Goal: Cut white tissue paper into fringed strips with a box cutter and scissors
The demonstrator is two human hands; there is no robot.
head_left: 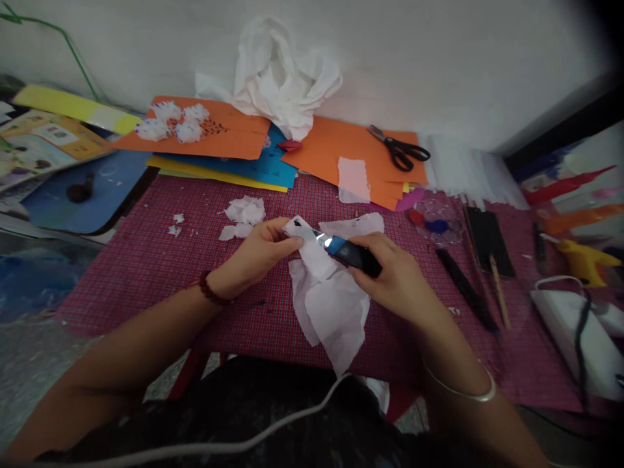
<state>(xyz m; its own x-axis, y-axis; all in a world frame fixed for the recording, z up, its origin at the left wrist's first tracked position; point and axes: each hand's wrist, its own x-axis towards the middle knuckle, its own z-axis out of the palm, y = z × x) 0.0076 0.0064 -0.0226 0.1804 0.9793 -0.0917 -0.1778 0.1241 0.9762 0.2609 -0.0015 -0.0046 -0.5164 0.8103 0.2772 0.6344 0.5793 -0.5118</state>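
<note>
My left hand [260, 252] pinches the top of a torn strip of white tissue paper [316, 257], which has a dark mark near its upper end. In my right hand [394, 270] is a utility knife [358, 253] with a black and blue handle. Its shiny blade points left and touches or overlaps the strip; I cannot tell which. Larger torn tissue pieces [338, 312] lie below the strip, hanging toward the table's front edge. Behind the knife lies another white piece [358, 224]. Crumpled tissue scraps [244, 214] rest just beyond my left hand.
Orange sheets [326, 140] bear black-handled scissors [402, 153]. White tissue flowers [168, 120] sit on another orange sheet at left. A tissue heap [283, 71] leans on the wall. At right are a paint palette [436, 218], a black stick-like tool [465, 289], a yellow glue gun [585, 260] and a white box [575, 335].
</note>
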